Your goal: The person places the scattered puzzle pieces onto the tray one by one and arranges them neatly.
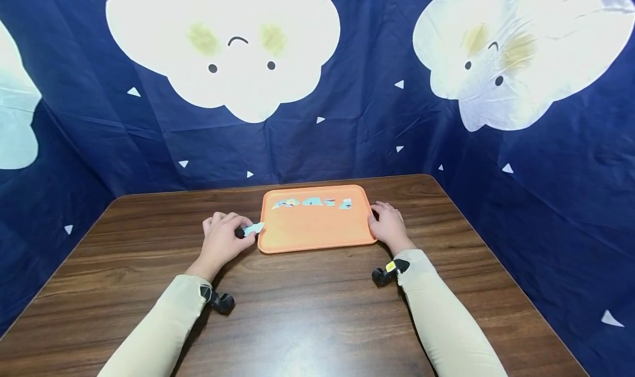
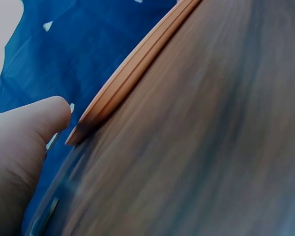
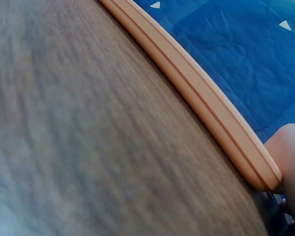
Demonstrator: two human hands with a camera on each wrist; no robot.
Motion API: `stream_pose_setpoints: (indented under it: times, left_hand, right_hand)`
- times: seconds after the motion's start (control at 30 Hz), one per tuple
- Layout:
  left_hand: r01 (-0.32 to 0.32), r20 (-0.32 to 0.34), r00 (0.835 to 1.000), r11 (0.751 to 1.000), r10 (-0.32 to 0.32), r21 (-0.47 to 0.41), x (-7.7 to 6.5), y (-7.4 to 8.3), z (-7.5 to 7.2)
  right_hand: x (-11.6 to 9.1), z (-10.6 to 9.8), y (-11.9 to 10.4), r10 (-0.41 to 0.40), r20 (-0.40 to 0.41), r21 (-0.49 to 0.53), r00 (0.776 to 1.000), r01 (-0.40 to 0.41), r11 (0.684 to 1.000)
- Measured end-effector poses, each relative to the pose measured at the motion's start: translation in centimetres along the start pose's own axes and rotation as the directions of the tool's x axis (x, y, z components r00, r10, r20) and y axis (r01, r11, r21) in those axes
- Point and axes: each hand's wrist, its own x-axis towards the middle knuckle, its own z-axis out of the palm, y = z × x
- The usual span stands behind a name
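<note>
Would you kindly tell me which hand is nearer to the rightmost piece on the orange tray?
Right. The right hand is at the orange tray's right edge, right of the rightmost piece; the left hand is farther off, by the left edge, pinching a light-blue piece.

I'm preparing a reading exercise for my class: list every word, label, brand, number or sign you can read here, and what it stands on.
None can be read.
Yellow label on the right wrist camera: too small to read.
Printed pieces on the orange tray: too small to make out any text.
</note>
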Motion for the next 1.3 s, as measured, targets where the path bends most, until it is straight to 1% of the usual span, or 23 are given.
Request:
stream_pose_setpoints:
  times: [0.13, 0.4, 0.6, 0.8, 0.93, 1.07, 1.13, 1.3]
  left_hand:
    - [-0.027, -0.001, 1.0, 1.0, 0.027, -0.008, 0.5, 1.5, 0.8]
    - [-0.029, 0.039, 0.999, 0.999, 0.031, -0.039, 1.7, 4.4, 2.5]
    - [-0.055, 0.054, 0.997, 0.997, 0.058, -0.059, 2.4, 6.9, 3.8]
    - [-0.1, 0.062, 0.993, 0.994, 0.102, -0.036, 3.2, 8.9, 4.5]
    - [-0.103, 0.078, 0.992, 0.995, 0.104, -0.007, 3.8, 10.4, 4.8]
    - [-0.112, 0.109, 0.988, 0.994, 0.111, -0.005, 4.6, 12.0, 5.1]
    - [-0.112, 0.125, 0.986, 0.994, 0.111, -0.003, 4.9, 12.7, 5.5]
    - [-0.103, 0.146, 0.984, 0.994, 0.099, 0.023, 5.4, 13.7, 6.6]
  right_hand:
    - [-0.1, 0.0, 0.0, 0.01, 0.01, 0.007, 1.0, -0.01, 1.0]
    - [0.0, -0.1, 0.1, 0.013, 0.008, 0.011, 1.0, -0.013, 1.0]
    - [0.1, 0.0, 0.4, 0.008, 0.003, 0.005, 1.0, -0.008, 1.0]
    - [0.2, 0.1, 0.4, 0.004, 0.001, 0.013, 1.0, -0.004, 1.0]
    - [0.2, 0.1, 0.4, 0.006, 0.003, 0.007, 1.0, -0.006, 1.0]
    - [0.3, 0.0, 0.5, 0.003, -0.004, 0.002, 1.0, -0.003, 1.0]
    - [0.3, 0.0, 0.5, -0.001, -0.004, 0.002, 1.0, 0.001, 1.0]
    - [0.2, 0.0, 0.4, -0.004, 0.002, 0.012, 1.0, 0.004, 1.0]
